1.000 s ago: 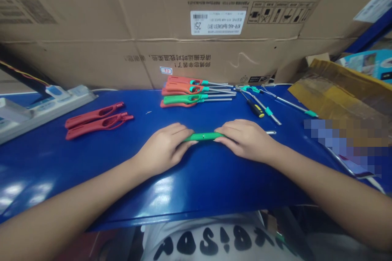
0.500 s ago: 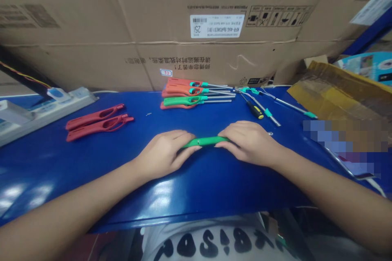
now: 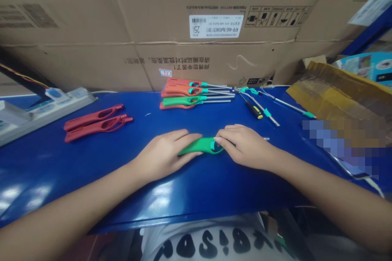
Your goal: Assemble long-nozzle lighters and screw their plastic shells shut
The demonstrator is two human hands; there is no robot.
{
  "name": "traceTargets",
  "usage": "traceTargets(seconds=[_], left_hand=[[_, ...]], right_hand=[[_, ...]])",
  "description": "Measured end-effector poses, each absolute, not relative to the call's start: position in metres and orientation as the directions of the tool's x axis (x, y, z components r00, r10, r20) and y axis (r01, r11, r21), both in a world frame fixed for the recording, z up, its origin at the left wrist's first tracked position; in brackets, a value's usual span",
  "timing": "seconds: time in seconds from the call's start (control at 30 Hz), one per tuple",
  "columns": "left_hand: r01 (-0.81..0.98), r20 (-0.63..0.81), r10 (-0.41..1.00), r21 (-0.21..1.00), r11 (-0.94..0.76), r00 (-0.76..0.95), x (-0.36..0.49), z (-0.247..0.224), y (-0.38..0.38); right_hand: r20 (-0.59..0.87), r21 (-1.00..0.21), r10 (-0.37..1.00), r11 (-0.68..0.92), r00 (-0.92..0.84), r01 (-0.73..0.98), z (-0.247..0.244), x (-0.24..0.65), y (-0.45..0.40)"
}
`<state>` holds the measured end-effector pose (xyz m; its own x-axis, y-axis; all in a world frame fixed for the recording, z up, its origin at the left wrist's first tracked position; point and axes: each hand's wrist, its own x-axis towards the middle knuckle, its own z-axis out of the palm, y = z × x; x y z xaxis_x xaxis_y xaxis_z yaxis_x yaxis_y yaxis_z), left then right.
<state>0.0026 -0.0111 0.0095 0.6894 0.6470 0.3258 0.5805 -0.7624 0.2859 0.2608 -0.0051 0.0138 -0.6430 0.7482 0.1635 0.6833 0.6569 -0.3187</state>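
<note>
A green long-necked lighter [image 3: 200, 145] lies across the space between my hands, its flat side and teal trigger [image 3: 213, 145] turned up toward me. My left hand [image 3: 167, 151] grips the handle end between thumb and fingers. At the trigger end, my right hand [image 3: 241, 145] pinches the lighter and covers most of its neck. Only the metal tip [image 3: 266, 138] shows past that hand. Behind them is a group of assembled lighters, with a green lighter [image 3: 180, 101] among red ones [image 3: 174, 82]. Two red lighter shells [image 3: 98, 127] rest to the left.
A black-and-yellow screwdriver [image 3: 255, 111] and loose metal lighter tubes [image 3: 272, 118] lie at the back right. On the left stands a white power strip [image 3: 52, 108]. A large cardboard box [image 3: 101, 16] walls off the back, with a taped yellow-brown package [image 3: 337, 94] at the right.
The green lighter has been rolled from its narrow edge to its flat side, so the trigger now shows. My right hand has shifted slightly left, with its thumb near the trigger.
</note>
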Motion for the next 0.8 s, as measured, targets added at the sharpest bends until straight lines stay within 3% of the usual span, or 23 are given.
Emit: traceTargets(seconds=[0.07,0.17,0.37,0.53,0.8], left_hand=[[0.568,0.322,0.614,0.233,-0.789,0.721,0.001,0.009,-0.011],[0.534,0.312,0.591,0.256,-0.806,0.743,0.001,0.008,-0.011],[0.499,0.340,0.565,0.266,-0.825,0.752,0.007,0.007,-0.017],[0.546,0.330,0.592,0.229,-0.806,0.736,0.006,0.008,-0.014],[0.556,0.288,0.636,0.317,-0.769,0.716,-0.002,0.007,-0.006]], right_hand=[[0.181,-0.365,0.697,0.703,-0.694,0.610,0.016,0.260,-0.005],[0.266,-0.394,0.579,0.795,-0.771,0.461,0.018,0.260,-0.005],[0.471,-0.229,0.457,0.889,-0.755,0.395,0.010,0.259,-0.008],[0.403,-0.227,0.543,0.839,-0.736,0.495,0.013,0.257,-0.006],[0.397,-0.034,0.512,0.838,-0.762,0.545,0.016,0.279,0.011]])
